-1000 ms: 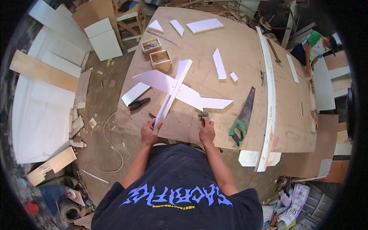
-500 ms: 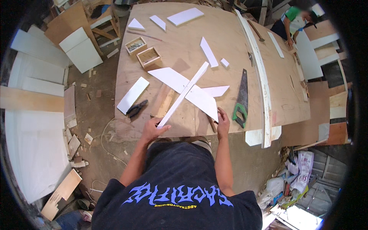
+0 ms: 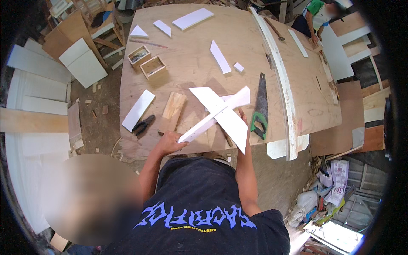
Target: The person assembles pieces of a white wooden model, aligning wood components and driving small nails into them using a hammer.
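Observation:
An assembly of white boards joined crosswise (image 3: pixel 233 124) is lifted and tilted over the near part of the wooden table. My left hand (image 3: pixel 171 143) is closed around the near left end of its narrow board. On the other side, my right hand (image 3: pixel 242 117) grips the wide slanted board, which hides most of that hand. Left of the assembly lie a bare wood block (image 3: pixel 174 107), black pliers (image 3: pixel 143 125) and a loose white board (image 3: pixel 139 110). A wooden handle (image 3: pixel 227 138) shows partly beneath it. Close by my right hand lies a handsaw (image 3: pixel 260 106) with a green handle.
Two small wooden boxes (image 3: pixel 153 68) with metal bits inside stand at the table's left. White offcuts (image 3: pixel 193 18) lie farther back. A long white strip (image 3: pixel 278 72) crosses the table, with a hammer (image 3: pixel 275 29) beyond. Another person (image 3: pixel 316 19) works far right. A blurred patch covers the lower left.
The white assembly has turned and tilted in my hands, its wide board now steeper. My right hand has moved farther behind that board. The view has shifted slightly, and a blurred patch appears lower left.

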